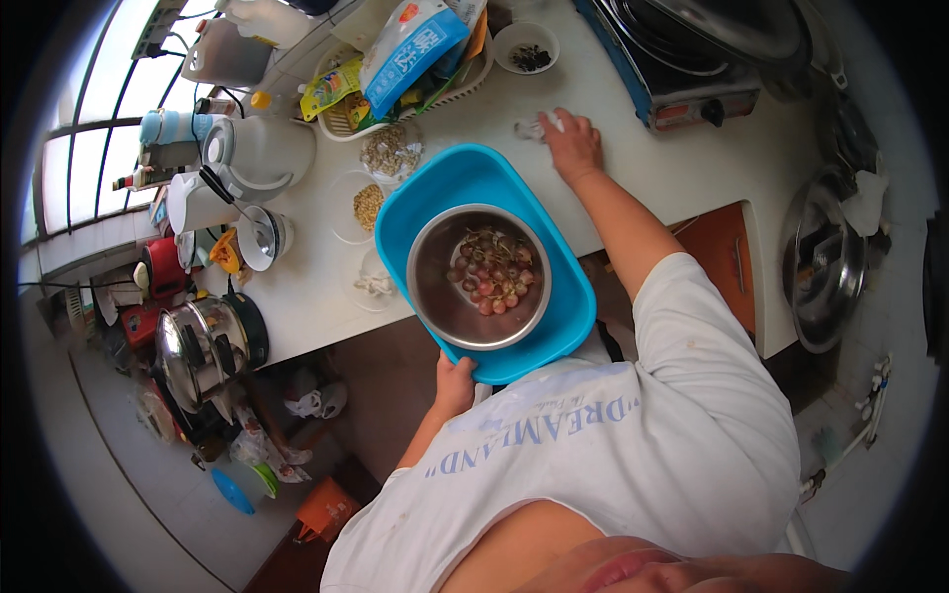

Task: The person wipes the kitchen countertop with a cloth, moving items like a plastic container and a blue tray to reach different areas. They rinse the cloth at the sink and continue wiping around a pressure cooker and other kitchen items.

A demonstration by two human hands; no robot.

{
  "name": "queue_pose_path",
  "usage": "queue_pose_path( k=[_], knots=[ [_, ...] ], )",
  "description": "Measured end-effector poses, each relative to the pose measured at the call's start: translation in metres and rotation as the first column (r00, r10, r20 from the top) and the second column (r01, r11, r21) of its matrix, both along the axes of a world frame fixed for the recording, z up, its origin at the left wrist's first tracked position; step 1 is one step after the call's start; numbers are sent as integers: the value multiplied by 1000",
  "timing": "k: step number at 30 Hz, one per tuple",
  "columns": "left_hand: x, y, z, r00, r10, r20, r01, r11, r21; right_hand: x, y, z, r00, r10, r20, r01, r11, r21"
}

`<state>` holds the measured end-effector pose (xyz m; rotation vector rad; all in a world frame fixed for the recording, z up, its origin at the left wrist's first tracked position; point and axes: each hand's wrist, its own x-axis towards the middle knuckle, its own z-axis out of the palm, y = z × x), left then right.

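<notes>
My left hand point(454, 382) grips the near rim of a blue plastic basin point(467, 174), which juts past the front edge of the white counter point(311, 304). Inside the basin sits a stainless steel bowl point(478, 342) with a bunch of reddish grapes point(493, 274). Further up, my right hand point(577, 144) lies on the countertop, fingers bent over a crumpled whitish thing point(529, 130); whether it is cloth or plastic is unclear. Left of the basin are a clear dish of yellowish kernels or beans point(368, 206), a bag of pale pieces point(393, 151) and a dish of white pieces point(374, 284).
A gas stove point(697, 111) stands at the upper right, and a white bowl with dark pieces point(528, 48) at the top. A basket of packets point(400, 115), an electric kettle point(270, 152), a cup with a spoon point(259, 241) and a steel pot point(196, 348) line the left.
</notes>
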<state>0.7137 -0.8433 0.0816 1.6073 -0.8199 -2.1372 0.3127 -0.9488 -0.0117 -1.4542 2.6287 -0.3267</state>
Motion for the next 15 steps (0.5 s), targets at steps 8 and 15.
queue_pose_path(
  k=[8,15],
  knots=[
    [12,-6,-15,1000,-4,-1,4,996,-89,22,110,-16,978,-194,-73,195,981,14],
    [-3,-23,-1,1000,-10,7,10,999,-47,68,53,-6,971,175,164,-164,983,-80]
  ],
)
